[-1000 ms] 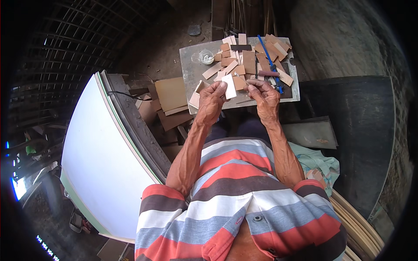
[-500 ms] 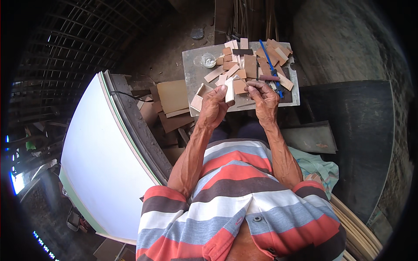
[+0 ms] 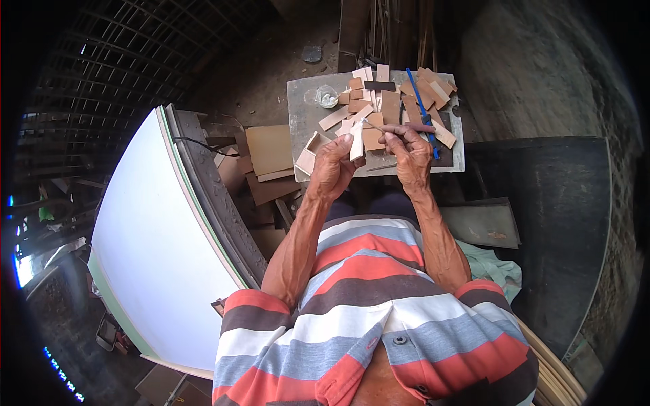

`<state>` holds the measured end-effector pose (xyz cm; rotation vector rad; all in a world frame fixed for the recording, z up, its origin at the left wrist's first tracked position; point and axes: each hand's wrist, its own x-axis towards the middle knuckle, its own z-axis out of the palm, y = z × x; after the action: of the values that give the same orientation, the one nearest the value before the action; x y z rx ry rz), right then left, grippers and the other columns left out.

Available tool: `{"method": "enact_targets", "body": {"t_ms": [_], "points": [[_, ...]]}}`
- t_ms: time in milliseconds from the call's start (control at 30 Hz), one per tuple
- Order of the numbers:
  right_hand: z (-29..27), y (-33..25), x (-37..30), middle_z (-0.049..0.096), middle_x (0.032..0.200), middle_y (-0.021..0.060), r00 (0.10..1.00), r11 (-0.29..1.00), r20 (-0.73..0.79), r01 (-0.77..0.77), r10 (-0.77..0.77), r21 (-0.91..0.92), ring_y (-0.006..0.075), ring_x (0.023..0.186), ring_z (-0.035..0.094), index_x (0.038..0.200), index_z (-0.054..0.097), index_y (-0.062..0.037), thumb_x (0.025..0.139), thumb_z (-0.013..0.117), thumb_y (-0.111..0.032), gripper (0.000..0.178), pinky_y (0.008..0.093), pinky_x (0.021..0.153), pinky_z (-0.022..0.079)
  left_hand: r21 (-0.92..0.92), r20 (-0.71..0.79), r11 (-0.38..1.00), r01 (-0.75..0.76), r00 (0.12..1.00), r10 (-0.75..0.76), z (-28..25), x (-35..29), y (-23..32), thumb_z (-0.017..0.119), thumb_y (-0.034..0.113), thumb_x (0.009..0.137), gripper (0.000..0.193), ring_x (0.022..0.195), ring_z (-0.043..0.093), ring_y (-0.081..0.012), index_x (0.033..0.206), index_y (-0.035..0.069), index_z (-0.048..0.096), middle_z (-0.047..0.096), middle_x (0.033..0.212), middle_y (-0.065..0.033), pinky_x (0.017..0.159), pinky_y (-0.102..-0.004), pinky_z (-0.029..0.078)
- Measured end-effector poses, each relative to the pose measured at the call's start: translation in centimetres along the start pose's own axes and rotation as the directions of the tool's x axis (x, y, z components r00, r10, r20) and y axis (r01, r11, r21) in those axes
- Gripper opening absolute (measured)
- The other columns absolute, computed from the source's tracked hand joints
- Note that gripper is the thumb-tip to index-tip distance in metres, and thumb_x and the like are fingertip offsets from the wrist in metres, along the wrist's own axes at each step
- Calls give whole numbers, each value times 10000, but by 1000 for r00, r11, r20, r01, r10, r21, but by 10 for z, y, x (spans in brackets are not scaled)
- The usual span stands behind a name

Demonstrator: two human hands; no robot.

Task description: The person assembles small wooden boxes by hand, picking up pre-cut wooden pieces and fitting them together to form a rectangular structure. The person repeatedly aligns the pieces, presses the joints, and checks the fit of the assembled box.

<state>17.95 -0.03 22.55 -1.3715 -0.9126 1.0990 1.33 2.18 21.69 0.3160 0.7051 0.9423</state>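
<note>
My left hand (image 3: pixel 333 162) is closed on a small pale wood strip (image 3: pixel 357 143), pinched between thumb and fingers, with a white smear at its far end. My right hand (image 3: pixel 409 157) pinches a thin tool (image 3: pixel 374 125), whose slim tip reaches the strip's far end. A brown handle-like piece (image 3: pixel 421 127) juts out past the right fingers. Just left of my left hand, a small open-sided wooden piece (image 3: pixel 311 154) rests on the worktable (image 3: pixel 305 111). A clear cup (image 3: pixel 328 97) holding a white paste stands further back.
Many small wood blocks (image 3: pixel 391 105) cover the table's middle and right, with a long blue tool (image 3: pixel 418 95) across them. A large white panel (image 3: pixel 162 243) leans on the left. Boards (image 3: pixel 268 150) lie beside the table; a dark sheet (image 3: pixel 542 203) stands at right.
The tool's tip in my right hand has come to the far end of the wood strip. My left hand still holds the strip in about the same place. The view has shifted slightly.
</note>
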Motion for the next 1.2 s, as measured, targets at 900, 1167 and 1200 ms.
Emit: {"method": "enact_targets", "body": {"t_ms": [900,1167,1200], "points": [[-37,-10,1,712,852,59,958,993,270,114,-99,-41,110,806,673,983,708,-7,886,639,-26,120,248,728,535,-145,-81,986,-87,994,76,15,11,-19,566,212,983,173,716,515,-138,1012,50,620,605,813,-18,692,-304,429],[-37,-17,2,713,855,67,952,981,266,180,-155,-73,123,811,679,972,713,-16,884,639,-28,116,253,723,533,-158,-40,982,-105,994,100,15,10,-24,549,214,994,193,736,532,-137,1051,38,602,615,862,-31,703,-299,445],[-36,-19,3,715,858,69,955,975,249,195,-163,-110,126,814,681,975,714,-18,884,638,-30,119,255,726,532,-167,-5,980,-110,994,110,8,13,-27,544,213,997,211,749,551,-134,1087,29,594,632,904,-36,704,-294,459]]}}
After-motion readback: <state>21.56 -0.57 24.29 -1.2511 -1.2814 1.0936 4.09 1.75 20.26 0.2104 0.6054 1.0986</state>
